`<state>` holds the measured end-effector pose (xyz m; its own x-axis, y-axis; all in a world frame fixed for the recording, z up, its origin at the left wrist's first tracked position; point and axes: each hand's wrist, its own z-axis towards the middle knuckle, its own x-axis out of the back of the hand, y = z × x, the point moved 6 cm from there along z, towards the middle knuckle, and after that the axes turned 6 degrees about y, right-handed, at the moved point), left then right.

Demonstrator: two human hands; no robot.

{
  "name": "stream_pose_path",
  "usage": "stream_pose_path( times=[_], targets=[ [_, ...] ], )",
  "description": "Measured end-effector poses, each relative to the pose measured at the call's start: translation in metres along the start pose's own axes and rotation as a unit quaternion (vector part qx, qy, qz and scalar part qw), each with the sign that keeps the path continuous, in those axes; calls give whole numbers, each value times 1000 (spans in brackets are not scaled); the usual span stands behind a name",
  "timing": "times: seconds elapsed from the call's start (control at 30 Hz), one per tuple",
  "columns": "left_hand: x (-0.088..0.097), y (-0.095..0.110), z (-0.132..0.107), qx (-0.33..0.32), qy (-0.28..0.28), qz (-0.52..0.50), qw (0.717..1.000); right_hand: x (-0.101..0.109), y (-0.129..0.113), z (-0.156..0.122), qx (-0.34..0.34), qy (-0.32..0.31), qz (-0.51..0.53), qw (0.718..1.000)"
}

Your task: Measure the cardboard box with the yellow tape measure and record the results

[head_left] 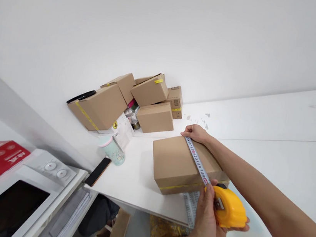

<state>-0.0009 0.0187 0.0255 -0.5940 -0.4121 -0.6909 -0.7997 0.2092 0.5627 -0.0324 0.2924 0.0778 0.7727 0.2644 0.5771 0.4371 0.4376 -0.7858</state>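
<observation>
A closed brown cardboard box (179, 164) with yellow tape low on its side sits on the white table in front of me. Across its top stretches the silver blade (197, 160) of a tape measure. My left hand (210, 222), with a pale band on the wrist, is wrapped around the yellow tape measure case (230, 207) at the near edge, thumb by the blade. At the box's far edge, my right hand (196, 133) pinches the blade's end. The blade's very tip is hidden by those fingers.
Several cardboard boxes (155, 118) are stacked against the wall at the back. A mint tumbler (113, 150) and a black phone (97, 172) stand and lie left of the box. A white microwave (41, 184) is at lower left. Bubble wrap (190, 208) shows under the box.
</observation>
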Motion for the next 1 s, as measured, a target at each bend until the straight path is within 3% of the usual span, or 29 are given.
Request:
stream_pose_path(
  times=[0.17, 0.3, 0.47, 0.73, 1.0],
  targets=[
    [-2, 11, 5, 9, 14, -39, 999, 1, -2, -1, 2, 3, -6, 1000],
    [-3, 20, 7, 86, -32, -115, 989, 0, 0, 0, 4, 5, -9, 1000],
    [-2, 27, 8, 78, -78, -151, 982, 0, 3, 1, 3, 10, -18, 1000],
    [8, 14, 15, 36, -4, -114, 993, 1, 2, 0, -5, 11, -22, 1000],
    [6, 10, 13, 44, -1, -111, 993, 2, 1, -1, -9, 5, -16, 1000]
  ],
)
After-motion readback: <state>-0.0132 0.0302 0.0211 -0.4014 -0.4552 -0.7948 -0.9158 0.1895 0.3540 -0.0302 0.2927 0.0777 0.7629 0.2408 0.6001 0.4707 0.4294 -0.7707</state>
